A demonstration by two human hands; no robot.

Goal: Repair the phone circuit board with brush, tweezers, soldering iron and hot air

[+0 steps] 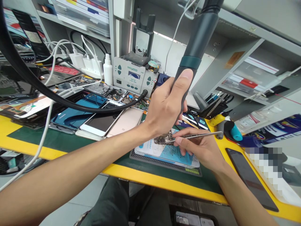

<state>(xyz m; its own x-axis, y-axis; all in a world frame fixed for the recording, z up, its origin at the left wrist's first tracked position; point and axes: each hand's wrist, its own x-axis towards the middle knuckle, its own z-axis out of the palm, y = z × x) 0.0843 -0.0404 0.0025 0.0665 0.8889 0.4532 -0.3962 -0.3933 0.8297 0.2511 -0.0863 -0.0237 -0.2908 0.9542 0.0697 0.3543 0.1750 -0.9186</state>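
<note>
My left hand (166,102) is wrapped round the dark handle of a hot-air gun (199,37), held tilted above the work. The gun's nozzle is hidden behind that hand. Below it, a small phone circuit board (162,140) lies on a blue and white pad (178,155). Between the fingers and thumb of my right hand (202,149) is a pair of metal tweezers (199,135), its tips at the board. Whether the tips grip a part is too small to tell.
A grey rework station (133,73) stands at the back. Several phones, including a blue one (81,108), line the left of the green mat (35,138). A thick black hose (58,102) arches across the left. A dark phone (251,179) lies on the right edge.
</note>
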